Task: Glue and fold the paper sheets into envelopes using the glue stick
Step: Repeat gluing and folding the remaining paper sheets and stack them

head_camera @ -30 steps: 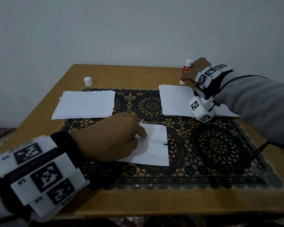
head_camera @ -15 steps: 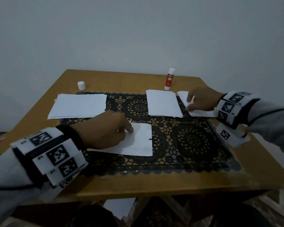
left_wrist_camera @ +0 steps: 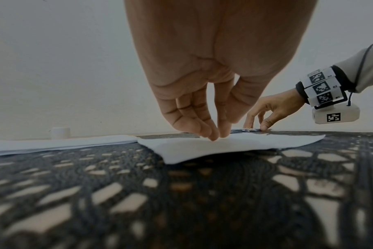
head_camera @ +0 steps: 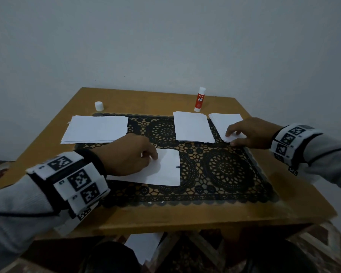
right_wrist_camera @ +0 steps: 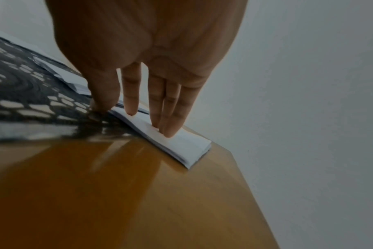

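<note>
Left hand [head_camera: 129, 154]: fingertips bunched, pressing down on the folded sheet [head_camera: 161, 170] at mat centre; nothing gripped. Right hand [head_camera: 252, 133]: fingers straight and spread, resting on the small paper stack [head_camera: 224, 121] at 2 o'clock, thumb on the lace mat [head_camera: 228, 170]. Second stack [head_camera: 193, 127] lies just beside it at 1 o'clock. Glue stick [head_camera: 199, 99] stands upright beyond, uncapped. Loose cap [head_camera: 99, 106] and blank sheets [head_camera: 96, 129] at 10 o'clock.

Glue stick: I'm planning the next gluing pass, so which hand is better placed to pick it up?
Right. The glue stick stands at the table's far right, just beyond the small paper stack the right hand touches. The left hand presses the near sheet.
</note>
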Tool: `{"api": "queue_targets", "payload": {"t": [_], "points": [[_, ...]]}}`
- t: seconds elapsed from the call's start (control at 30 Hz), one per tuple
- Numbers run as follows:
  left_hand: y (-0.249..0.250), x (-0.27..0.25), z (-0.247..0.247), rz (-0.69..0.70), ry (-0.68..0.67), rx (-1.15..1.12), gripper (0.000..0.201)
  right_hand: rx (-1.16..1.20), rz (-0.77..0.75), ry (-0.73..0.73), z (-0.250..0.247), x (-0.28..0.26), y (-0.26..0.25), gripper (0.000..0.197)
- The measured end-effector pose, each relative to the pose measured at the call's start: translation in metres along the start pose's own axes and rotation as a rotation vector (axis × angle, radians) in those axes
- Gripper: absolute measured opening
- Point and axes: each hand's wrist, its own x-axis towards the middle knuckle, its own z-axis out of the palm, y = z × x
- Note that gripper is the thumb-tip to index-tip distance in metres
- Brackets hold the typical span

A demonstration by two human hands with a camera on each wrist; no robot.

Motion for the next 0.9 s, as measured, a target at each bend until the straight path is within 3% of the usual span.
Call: {"api": "queue_targets", "payload": {"t": [0.47,0.67,0.9], "points": [[-0.002,0.000,0.001,-0.008,-0.005,-0.023,0.029,-0.002,-0.047,0.100,0.013,0.000,0.003,0.017],[-0.002,0.000,0.001,-0.015,-0.001,-0.033,0.028,0.072,0.014,0.178,0.016,0.005,0.002,0.013],[-0.004,0.001,0.002,-0.009,-0.005,-0.038,0.028,0.075,0.038,0.172,0.009,0.007,-0.003,0.014]]}}
